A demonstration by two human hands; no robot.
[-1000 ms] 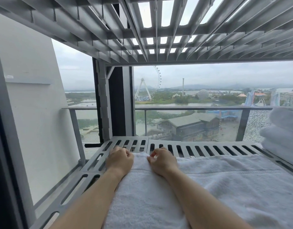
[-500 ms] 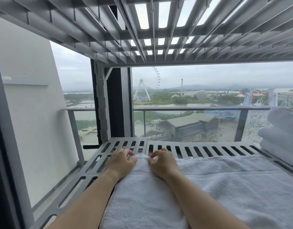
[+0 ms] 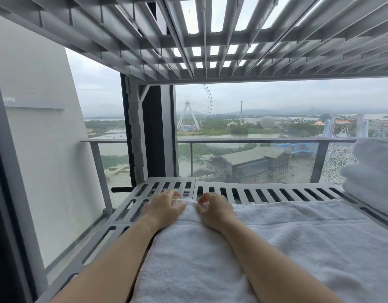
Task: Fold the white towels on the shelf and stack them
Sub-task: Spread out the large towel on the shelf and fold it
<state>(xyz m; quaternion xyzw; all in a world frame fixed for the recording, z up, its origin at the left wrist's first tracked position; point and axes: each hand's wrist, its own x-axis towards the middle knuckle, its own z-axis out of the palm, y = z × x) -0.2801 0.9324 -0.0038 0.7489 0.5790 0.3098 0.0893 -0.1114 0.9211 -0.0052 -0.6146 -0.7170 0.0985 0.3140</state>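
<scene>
Grey slotted metal forms the shelf (image 3: pixel 276 193), which stands before a window with a Ferris wheel (image 3: pixel 189 114) far outside, and a white towel (image 3: pixel 298 248) lies spread flat over most of it, its far edge short of the shelf's back edge. At the towel's far left corner the left hand (image 3: pixel 164 209) curls its fingers over the cloth and grips it, while the right hand (image 3: pixel 215 212), just beside it, pinches the same far edge between thumb and forefinger. Against the shelf's right edge sits a stack of folded towels (image 3: pixel 372 171), apart from both hands.
</scene>
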